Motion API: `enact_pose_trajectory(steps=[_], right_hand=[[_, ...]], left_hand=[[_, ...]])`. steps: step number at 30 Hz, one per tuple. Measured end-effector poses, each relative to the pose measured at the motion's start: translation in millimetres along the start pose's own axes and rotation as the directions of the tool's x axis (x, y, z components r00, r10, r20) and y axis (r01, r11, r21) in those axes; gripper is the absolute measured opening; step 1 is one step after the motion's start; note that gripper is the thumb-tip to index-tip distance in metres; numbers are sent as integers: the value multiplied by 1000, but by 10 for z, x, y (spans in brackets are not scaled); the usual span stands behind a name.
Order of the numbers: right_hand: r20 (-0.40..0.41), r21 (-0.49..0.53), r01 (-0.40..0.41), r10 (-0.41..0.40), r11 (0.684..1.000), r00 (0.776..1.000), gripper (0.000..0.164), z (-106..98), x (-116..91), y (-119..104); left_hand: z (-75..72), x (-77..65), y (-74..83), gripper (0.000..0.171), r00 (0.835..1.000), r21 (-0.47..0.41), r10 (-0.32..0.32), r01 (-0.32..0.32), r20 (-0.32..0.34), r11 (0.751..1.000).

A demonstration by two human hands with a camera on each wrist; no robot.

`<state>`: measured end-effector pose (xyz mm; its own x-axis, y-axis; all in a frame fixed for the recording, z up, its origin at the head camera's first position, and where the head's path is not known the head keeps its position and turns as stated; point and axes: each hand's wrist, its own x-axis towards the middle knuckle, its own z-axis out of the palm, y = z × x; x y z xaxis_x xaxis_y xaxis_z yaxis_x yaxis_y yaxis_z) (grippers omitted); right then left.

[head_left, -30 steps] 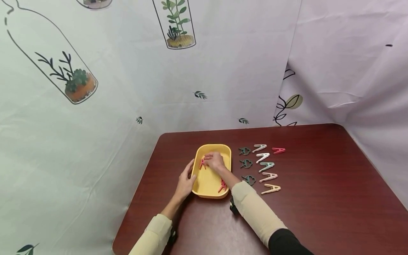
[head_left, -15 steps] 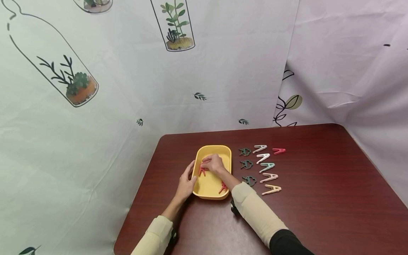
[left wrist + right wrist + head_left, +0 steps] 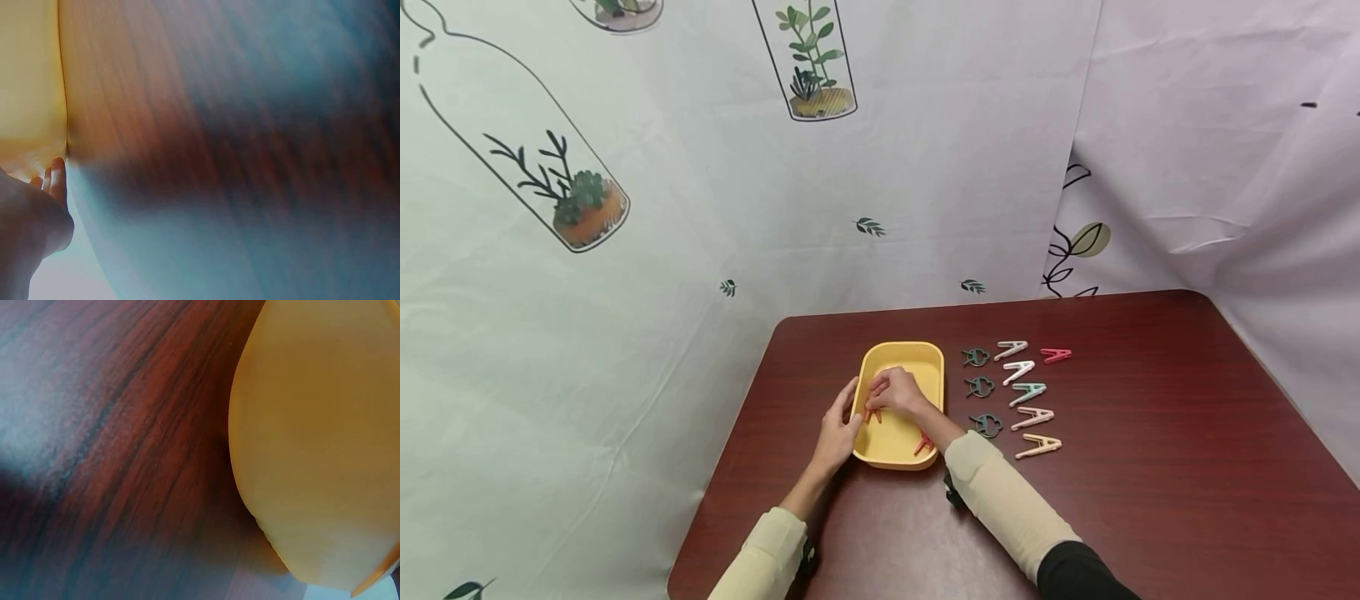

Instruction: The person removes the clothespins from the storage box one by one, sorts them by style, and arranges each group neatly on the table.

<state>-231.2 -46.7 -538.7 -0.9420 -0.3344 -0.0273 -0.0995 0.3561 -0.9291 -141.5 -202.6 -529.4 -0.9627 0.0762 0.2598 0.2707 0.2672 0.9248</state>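
Observation:
A yellow tray (image 3: 891, 448) stands on the dark red table. At its left wall my left hand (image 3: 833, 432) holds it, thumb on the rim and fingers along the outside. The left wrist view shows these fingers (image 3: 58, 181) against the tray's side. Inside the tray, my right hand (image 3: 898, 390) pinches a red clothespin (image 3: 873, 416) near the left wall, its legs pointing toward me. Another red clothespin (image 3: 923, 443) lies in the near right corner, partly behind the right forearm. In the right wrist view only the tray's outer wall (image 3: 312, 425) and table show; that hand is hidden.
Right of the tray, green round-jawed clips (image 3: 980, 387) lie in a column. Beside them runs a column of white, mint, pale pink and beige clothespins (image 3: 1033, 417). One red clothespin (image 3: 1056, 355) lies farther right. A printed cloth (image 3: 917, 192) hangs behind the table (image 3: 1150, 467).
My right hand has moved the red clothespin toward me along the tray's left side. The left hand keeps its place at the tray, and the clips on the table have not moved.

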Motion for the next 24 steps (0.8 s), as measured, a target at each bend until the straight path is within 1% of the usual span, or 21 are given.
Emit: enact_pose_trajectory(steps=[6, 8, 11, 14, 16, 18, 20, 24], right_hand=[[9, -36, 22, -22, 999, 1000, 24, 5, -5, 7], [14, -29, 25, -24, 999, 1000, 22, 7, -10, 10], [20, -14, 30, -29, 999, 999, 21, 13, -15, 16], [38, 30, 22, -23, 999, 999, 20, 16, -14, 20], [53, 56, 10, -13, 998, 999, 20, 14, -15, 18], [70, 86, 0, -6, 996, 998, 20, 12, -17, 14], [84, 109, -11, 1, 994, 997, 21, 10, -20, 9], [95, 124, -23, 11, 992, 995, 22, 2, -30, 1]], left_hand=[[-9, 8, 0, 67, 1000, 5, -3, 3, 13, 1000], [-4, 22, -56, 67, 1000, 11, 3, -3, 15, 1000], [10, 44, -182, 68, 1000, 31, 4, -5, 8, 1000], [16, 58, -299, 71, 1000, 51, -19, 19, -6, 999], [9, 62, -338, 72, 999, 51, -40, 41, -8, 998], [2, 62, -356, 74, 999, 41, -52, 52, -8, 998], [-6, 64, -366, 73, 999, 26, -51, 51, -3, 998], [-9, 63, -364, 74, 998, 19, -57, 57, -1, 998]])
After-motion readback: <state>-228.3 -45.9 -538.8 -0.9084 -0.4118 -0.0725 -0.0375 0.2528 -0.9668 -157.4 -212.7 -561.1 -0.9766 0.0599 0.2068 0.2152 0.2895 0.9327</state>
